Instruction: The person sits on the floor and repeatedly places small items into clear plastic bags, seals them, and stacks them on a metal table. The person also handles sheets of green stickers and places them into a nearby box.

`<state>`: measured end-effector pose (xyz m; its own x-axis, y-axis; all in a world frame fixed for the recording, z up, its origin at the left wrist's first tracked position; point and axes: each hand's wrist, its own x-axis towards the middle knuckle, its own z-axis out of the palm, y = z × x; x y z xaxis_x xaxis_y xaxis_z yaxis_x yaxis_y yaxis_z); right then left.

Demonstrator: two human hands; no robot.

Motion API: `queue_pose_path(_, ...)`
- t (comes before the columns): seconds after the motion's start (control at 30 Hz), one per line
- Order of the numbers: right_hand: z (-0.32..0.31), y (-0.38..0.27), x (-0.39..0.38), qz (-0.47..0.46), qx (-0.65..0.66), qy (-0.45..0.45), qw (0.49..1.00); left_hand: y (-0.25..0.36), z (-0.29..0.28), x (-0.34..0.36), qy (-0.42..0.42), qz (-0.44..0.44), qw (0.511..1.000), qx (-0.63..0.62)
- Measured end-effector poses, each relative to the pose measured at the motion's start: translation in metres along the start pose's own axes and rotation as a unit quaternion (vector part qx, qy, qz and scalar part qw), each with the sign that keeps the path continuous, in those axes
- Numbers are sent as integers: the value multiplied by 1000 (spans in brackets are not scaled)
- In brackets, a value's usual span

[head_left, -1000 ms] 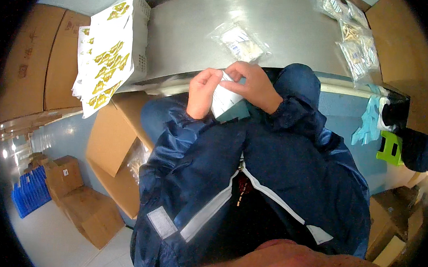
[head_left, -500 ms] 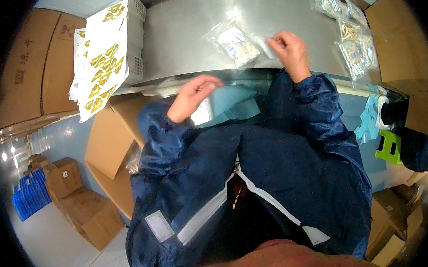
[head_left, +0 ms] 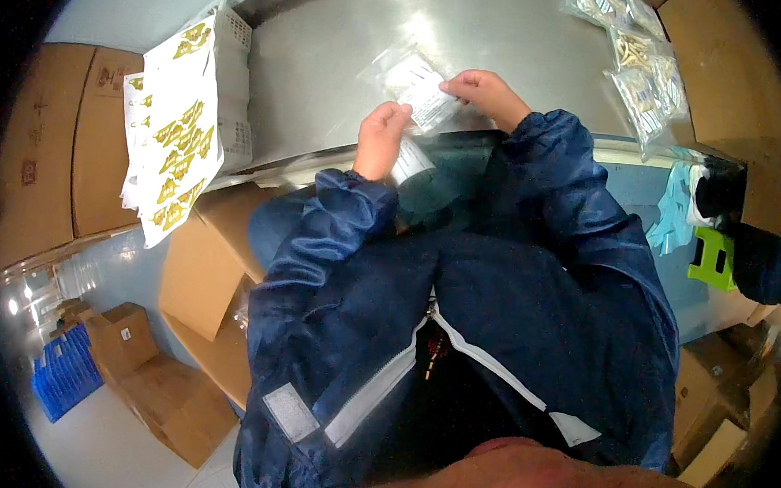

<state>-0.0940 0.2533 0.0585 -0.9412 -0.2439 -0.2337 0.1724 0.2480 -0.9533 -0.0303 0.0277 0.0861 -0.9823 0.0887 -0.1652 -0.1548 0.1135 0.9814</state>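
Note:
A white printed label (head_left: pixel 427 109) is stretched between my hands, over the near side of a clear plastic bag (head_left: pixel 391 70) on the metal table. My right hand (head_left: pixel 486 97) pinches the label's upper right corner between thumb and fingers. My left hand (head_left: pixel 380 142) is closed, its fingertips at the label's lower left edge. Beneath the label, the bag's contents are mostly hidden. Just below my left hand, a roll of white labels (head_left: pixel 411 163) sits at the table's front edge, above my lap.
Several filled clear bags (head_left: pixel 644 81) lie at the table's right end, beside a cardboard box (head_left: pixel 726 67). At left, printed sticker sheets (head_left: pixel 180 136) hang over a white plastic basket (head_left: pixel 237 86). An open carton (head_left: pixel 208 279) stands below the table; a green stool (head_left: pixel 713 259) is at right.
My left hand has moved up and right from the roll to the label. My right hand has come left and slightly down, bringing the label over the bag.

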Motion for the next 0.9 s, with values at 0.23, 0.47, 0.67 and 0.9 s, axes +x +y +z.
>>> queue_pose_path(0.23, 11, 29, 28, -96, -92, 72, 989, -78, -7, 54, 32, 161, 966, 201)
queue_pose_path(0.47, 18, 17, 19, -52, -252, 121, 959, -97, -6, 65, 54, 122, 939, 316)
queue_pose_path(0.67, 20, 18, 16, -124, -375, 239, 887, -133, -34, 66, 43, 125, 919, 371)
queue_pose_path(0.9, 35, -8, -8, -99, 34, -106, 989, -66, -49, -44, -50, -92, 992, 66)
